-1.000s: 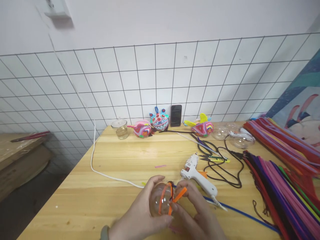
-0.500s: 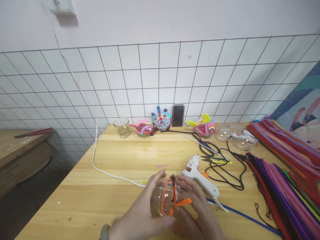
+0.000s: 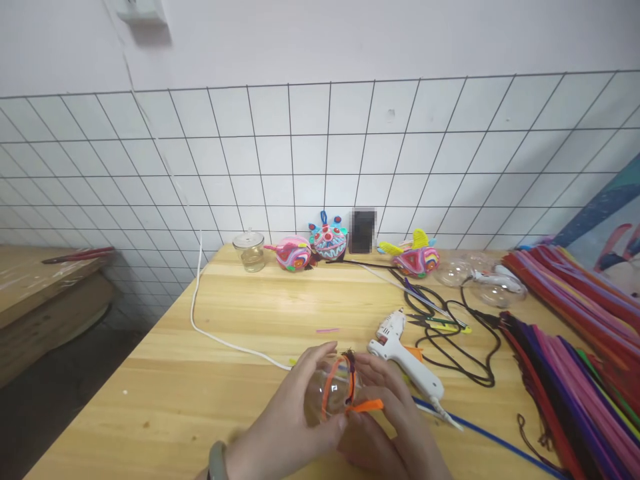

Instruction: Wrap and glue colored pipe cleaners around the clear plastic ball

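Observation:
Between my two hands, near the front of the table, is a clear plastic ball (image 3: 316,395) with orange and dark pipe cleaner strips running around it. My left hand (image 3: 285,413) curves around the ball's left side, thumb at the front. On the right side, my right hand (image 3: 393,410) grips the ball, its fingers near a loose orange end (image 3: 369,405) that sticks out to the right. A small dark tuft (image 3: 349,355) shows at the top of the ball. Just beyond my right hand lies a white glue gun (image 3: 407,357).
Decorated balls (image 3: 329,242) stand along the wall beside a lidded glass cup (image 3: 250,253). Clear plastic balls (image 3: 454,272) sit back right. Black cable (image 3: 487,353) and snips (image 3: 425,321) lie behind the glue gun. Bundles of coloured pipe cleaners (image 3: 555,373) fill the right. A white cord (image 3: 225,343) crosses the left.
The view has shifted slightly, so the table things appear a little further right. Both hands still hold the ball, which has turned slightly.

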A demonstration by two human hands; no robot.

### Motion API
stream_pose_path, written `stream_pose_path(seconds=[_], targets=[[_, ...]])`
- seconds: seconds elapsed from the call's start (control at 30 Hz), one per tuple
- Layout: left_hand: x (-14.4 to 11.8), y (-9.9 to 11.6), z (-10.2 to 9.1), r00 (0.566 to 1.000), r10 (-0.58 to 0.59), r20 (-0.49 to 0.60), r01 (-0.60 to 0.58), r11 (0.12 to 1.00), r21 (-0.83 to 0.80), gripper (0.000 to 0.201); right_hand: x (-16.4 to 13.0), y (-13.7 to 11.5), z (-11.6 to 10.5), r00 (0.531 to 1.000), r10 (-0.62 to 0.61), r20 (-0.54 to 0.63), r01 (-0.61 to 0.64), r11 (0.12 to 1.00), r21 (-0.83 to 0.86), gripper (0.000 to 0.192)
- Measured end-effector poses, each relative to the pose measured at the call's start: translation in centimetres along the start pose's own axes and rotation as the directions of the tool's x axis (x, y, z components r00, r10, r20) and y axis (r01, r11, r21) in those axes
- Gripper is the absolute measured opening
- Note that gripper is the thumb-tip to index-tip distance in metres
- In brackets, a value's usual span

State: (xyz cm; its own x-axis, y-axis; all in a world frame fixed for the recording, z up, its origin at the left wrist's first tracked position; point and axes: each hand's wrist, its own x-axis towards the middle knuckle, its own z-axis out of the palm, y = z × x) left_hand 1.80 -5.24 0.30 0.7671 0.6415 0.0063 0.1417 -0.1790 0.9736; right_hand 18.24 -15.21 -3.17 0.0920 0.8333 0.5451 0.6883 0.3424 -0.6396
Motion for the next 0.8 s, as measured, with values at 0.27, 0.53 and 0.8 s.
stream_pose_path(seconds=[0.27,0.53,0.8], targets=[[0.0,0.3,0.1,1.000,-0.014,-0.022,0.014,1.000,0.009,0.073,0.2,0.3,-0.3,0.999,-0.012,0.048,0.012,1.000,-0.004,0.029],[0.0,0.2,0.0,1.000,-0.007,-0.012,0.006,0.998,-0.057,0.076,0.1,-1.0,-0.1,0.998,0.037,-0.049,-0.036,0.999,0.037,0.022],[0.0,-0.2,-0.1,1.000,0.000,-0.009,-0.001,0.990,-0.140,0.076,0.5,-1.4,-0.5,0.994,-0.029,-0.103,0.023,0.998,-0.066,0.023]])
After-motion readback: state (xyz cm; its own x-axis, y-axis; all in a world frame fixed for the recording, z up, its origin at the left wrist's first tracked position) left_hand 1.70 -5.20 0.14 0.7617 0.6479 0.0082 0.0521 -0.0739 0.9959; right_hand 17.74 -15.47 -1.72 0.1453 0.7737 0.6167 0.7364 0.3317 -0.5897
